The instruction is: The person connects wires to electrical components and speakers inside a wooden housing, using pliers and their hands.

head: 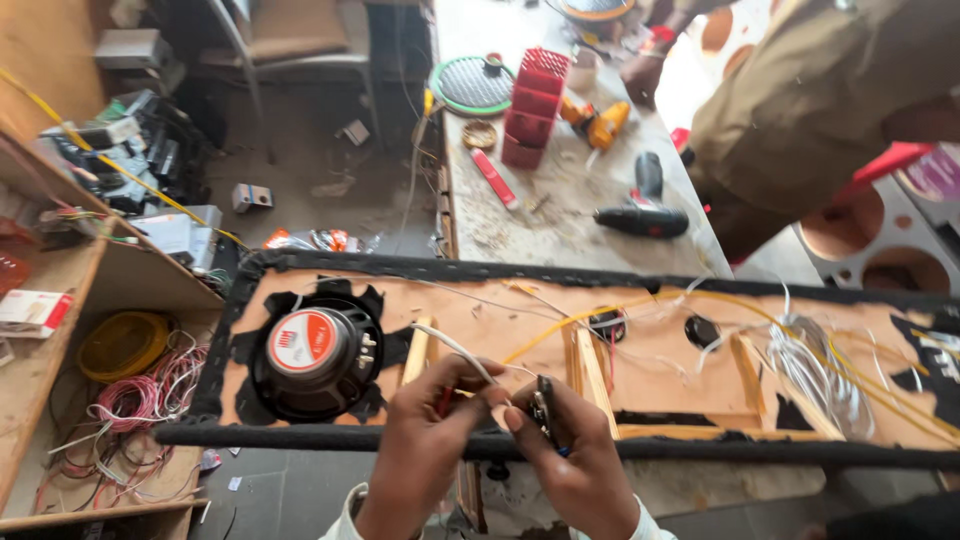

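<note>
Thin white wire pinched over an open speaker cabinet

The left hand grips the thin white insulated wire between thumb and fingertips; the right hand closes around small dark metal pliers just beside the wire's end, above the long wooden speaker panel

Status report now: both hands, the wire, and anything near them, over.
Left hand pinches thin white wire. Right hand grips small dark metal hand tool at the wire end. Round black speaker in long felt-edged wooden panel sits left of hands.
</note>
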